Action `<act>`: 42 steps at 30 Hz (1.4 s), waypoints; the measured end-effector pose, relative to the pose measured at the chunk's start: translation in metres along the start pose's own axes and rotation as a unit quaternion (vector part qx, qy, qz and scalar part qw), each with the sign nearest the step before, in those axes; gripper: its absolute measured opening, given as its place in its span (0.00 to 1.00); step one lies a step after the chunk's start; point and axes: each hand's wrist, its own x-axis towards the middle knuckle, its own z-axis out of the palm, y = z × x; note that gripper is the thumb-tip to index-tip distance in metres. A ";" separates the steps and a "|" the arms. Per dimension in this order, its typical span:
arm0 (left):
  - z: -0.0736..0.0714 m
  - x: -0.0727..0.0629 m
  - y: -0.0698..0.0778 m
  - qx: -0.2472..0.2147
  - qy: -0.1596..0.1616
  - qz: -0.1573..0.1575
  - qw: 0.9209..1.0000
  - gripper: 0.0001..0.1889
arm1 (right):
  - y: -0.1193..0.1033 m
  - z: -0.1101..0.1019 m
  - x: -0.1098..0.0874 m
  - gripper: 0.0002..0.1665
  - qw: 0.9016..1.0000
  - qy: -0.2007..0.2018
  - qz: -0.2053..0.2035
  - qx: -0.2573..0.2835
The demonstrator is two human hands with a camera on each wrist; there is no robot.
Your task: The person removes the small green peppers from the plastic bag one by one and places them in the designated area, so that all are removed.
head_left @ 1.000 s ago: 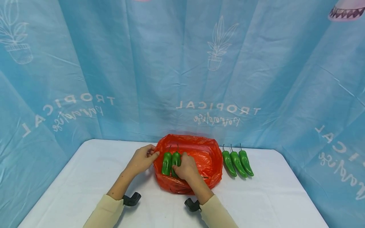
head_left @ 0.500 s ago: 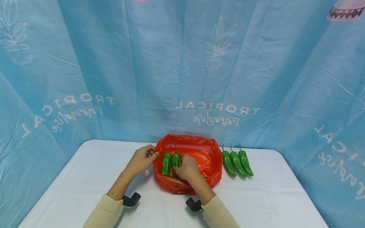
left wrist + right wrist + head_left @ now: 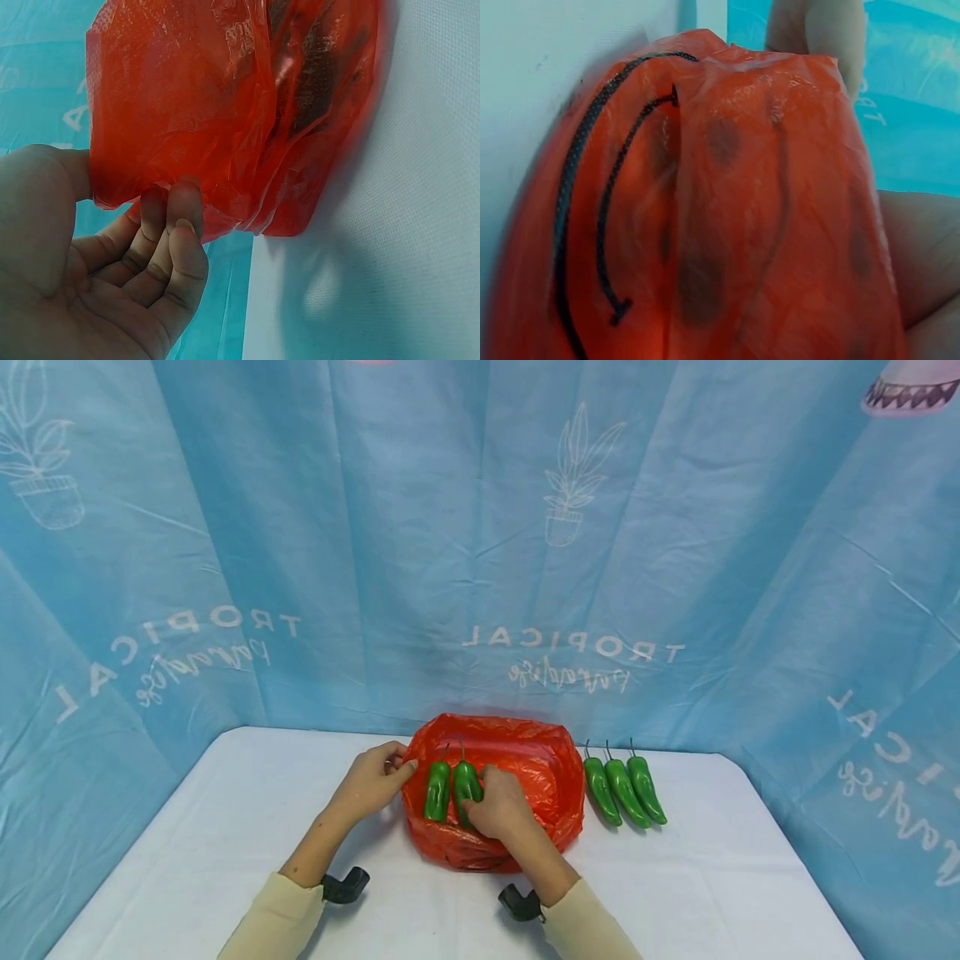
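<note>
A red plastic bag (image 3: 536, 777) with a black drawstring (image 3: 566, 195) stands with its mouth spread wide. Its left rim is pinched between the thumb and fingers of my left hand (image 3: 377, 779); the left wrist view shows the film between them. My right hand (image 3: 501, 803) reaches over the near rim and holds a green pepper (image 3: 467, 782), thumb on its lower left side and fingers along its right. Left of that, a second green pepper (image 3: 438, 789) lies in the bag. In the right wrist view, bag film hides most of the right hand.
Three more green peppers (image 3: 618, 792) lie side by side on the white tablecloth (image 3: 675, 877), just right of the bag. A blue printed curtain (image 3: 465, 568) hangs behind the table and along both sides. Black wrist mounts (image 3: 347, 886) sit at each cuff.
My right hand has shifted slightly to the right, and the pepper in it has moved and tilted that way, widening the gap to the other pepper. The left hand stays put.
</note>
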 end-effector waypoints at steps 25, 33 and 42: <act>0.001 0.001 -0.001 -0.001 -0.004 -0.008 1.000 0.10 | 0.005 -0.028 -0.014 0.32 0.998 0.039 -0.026 0.040; 0.002 0.001 -0.001 0.004 -0.002 -0.003 1.000 0.10 | 0.003 -0.036 -0.018 0.33 0.995 0.070 -0.040 0.051; 0.002 0.001 -0.002 -0.006 -0.006 -0.001 1.000 0.09 | -0.001 -0.052 -0.027 0.31 0.991 0.094 -0.054 0.075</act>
